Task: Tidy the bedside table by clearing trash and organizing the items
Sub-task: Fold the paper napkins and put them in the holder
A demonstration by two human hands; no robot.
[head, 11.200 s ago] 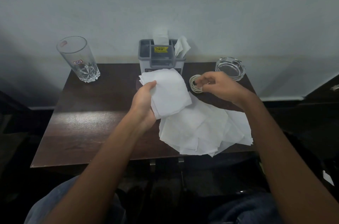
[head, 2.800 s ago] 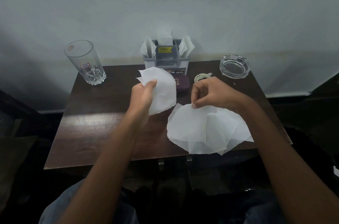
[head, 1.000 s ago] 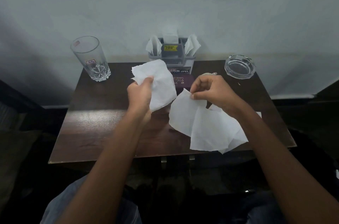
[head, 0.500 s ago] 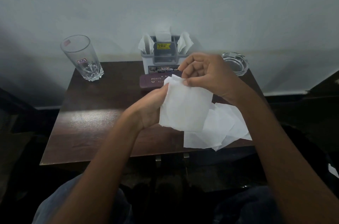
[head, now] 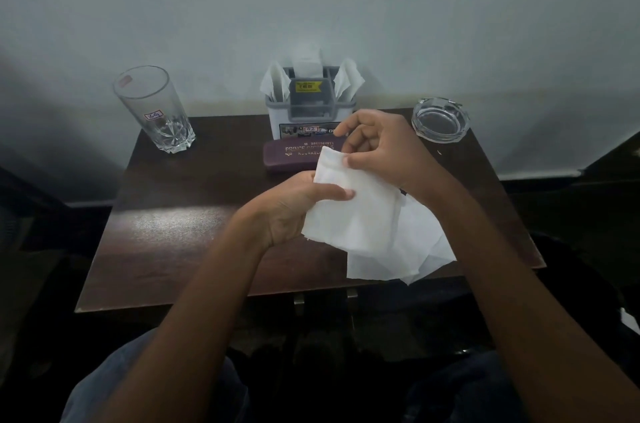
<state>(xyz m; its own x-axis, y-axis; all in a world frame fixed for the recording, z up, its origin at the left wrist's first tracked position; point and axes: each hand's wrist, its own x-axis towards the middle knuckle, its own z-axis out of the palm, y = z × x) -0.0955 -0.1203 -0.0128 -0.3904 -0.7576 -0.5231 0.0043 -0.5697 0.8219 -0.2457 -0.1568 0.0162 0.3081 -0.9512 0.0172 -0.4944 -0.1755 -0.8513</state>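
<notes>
Left hand [head: 291, 208]: raised over the middle of the table; thumb pressed across the near edge of a white tissue [head: 356, 211], fingers curled behind it, so the sheet is pinched.
Right hand [head: 377, 149]: just above and behind the left; thumb and forefinger nip the top corner of the same tissue; the other fingers are curled in.
Tissue: held off the tabletop between both hands, hanging down toward the person.
Loose tissues [head: 412, 249]: a small heap on the table under the held sheet, reaching the near edge on the right side.
Bedside table [head: 180, 232]: dark wood, set against a pale wall.
Glass [head: 154, 109]: upright at the far left corner; a small sticker on its side.
Tissue holder [head: 310, 104]: grey, at the back centre against the wall; white tissues stick out of it on both sides.
Spectacle case [head: 294, 156]: maroon with gold lettering, lying just in front of the holder; its right end is hidden by the right hand.
Ashtray [head: 440, 119]: clear glass, far right corner.
</notes>
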